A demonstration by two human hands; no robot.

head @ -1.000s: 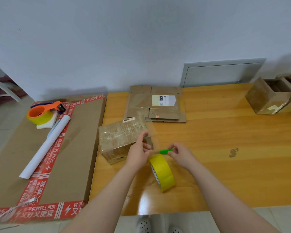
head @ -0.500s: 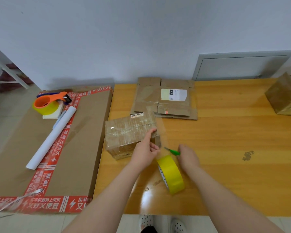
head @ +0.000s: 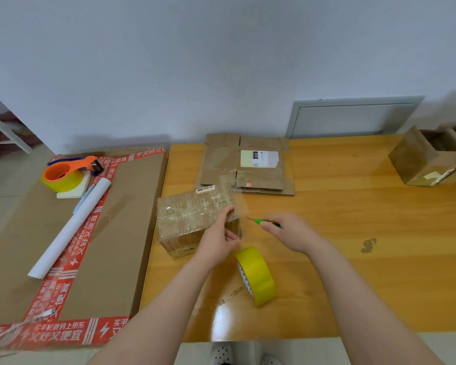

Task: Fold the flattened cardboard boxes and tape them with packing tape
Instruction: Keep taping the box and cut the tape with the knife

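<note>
A small folded cardboard box [head: 192,219], wrapped in clear tape, sits near the left edge of the wooden table [head: 353,259]. My left hand [head: 219,241] pinches a loose strip of clear tape [head: 238,206] at the box's right end. My right hand [head: 290,233] grips a small green-handled cutter [head: 265,222], its blade pointing left at the tape. A yellow roll of packing tape [head: 258,276] stands on edge in front of both hands. Flattened cardboard boxes [head: 245,164] lie stacked at the back of the table.
To the left lies a large flat carton with red printed tape [head: 71,233]; on it are an orange tape dispenser [head: 66,175] and a white paper tube [head: 71,227]. Open taped boxes [head: 429,159] stand at the table's far right. My shoes [head: 221,354] show below.
My right hand with the cutter has drawn away to the right of the tape strip. The yellow roll now stands apart from my hands. The view has swung a little.
</note>
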